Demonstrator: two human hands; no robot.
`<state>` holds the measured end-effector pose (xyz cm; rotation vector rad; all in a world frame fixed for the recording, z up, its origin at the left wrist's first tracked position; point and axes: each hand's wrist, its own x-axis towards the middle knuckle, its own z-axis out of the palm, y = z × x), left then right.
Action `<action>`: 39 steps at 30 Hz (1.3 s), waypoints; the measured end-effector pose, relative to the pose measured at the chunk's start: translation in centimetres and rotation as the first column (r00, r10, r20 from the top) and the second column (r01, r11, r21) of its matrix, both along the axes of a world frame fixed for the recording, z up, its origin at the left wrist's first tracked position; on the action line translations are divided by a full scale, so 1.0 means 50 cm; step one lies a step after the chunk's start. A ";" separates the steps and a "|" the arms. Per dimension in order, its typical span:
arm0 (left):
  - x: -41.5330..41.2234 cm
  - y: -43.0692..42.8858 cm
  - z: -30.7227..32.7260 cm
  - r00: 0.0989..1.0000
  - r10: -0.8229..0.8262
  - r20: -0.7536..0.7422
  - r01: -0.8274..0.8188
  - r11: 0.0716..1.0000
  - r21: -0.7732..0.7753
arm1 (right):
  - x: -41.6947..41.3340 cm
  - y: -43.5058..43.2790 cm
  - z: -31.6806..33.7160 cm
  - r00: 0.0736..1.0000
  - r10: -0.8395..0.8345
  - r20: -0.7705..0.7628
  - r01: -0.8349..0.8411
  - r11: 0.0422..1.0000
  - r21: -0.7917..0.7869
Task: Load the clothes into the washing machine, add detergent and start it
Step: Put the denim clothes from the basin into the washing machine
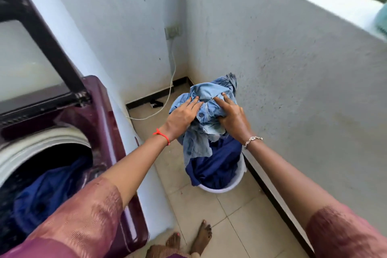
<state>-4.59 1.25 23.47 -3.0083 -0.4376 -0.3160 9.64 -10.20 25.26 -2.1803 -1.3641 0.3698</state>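
Denim clothes (211,94), pale blue and crumpled into one bundle, are held at the centre of the frame, just above a white basket (236,182) that stands on the tiled floor (230,226) close to the white wall (293,69) on the right. The bundle is gripped from both sides. The left hand (184,115), marked by a red thread (162,135) at the wrist, is laid over the left of the denim clothes with its fingertips sunk into the fabric. The right hand (234,119), marked by a silver bracelet (252,140), is curled round the right of the bundle, with the thumb pressed into the folds. A loose end of denim is seen hanging down into the basket, where a dark blue cloth (217,165) is heaped. The washing machine (109,132), maroon in colour, is seen at the left of the frame with its lid (41,33) raised, and a dark blue garment (48,190) is seen inside the drum (41,142). A wall socket (173,31) is fixed in the corner at the upper centre, and a pale cable (170,90) is led from it down to the floor. Two bare feet (202,236) are seen at the bottom centre.
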 end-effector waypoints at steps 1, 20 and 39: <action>-0.009 0.000 0.020 1.000 -0.015 0.020 0.015 1.000 0.011 | -0.011 0.001 0.018 1.000 -0.007 0.006 0.007 1.000 0.024; -0.586 0.057 0.362 0.924 0.048 0.381 -0.182 0.928 0.326 | -0.537 0.096 0.329 0.983 0.153 0.104 -0.183 0.881 0.436; -0.974 0.096 0.174 0.877 0.440 0.194 -0.472 0.865 0.170 | -0.893 0.247 0.178 0.903 0.428 0.044 -0.430 0.893 0.136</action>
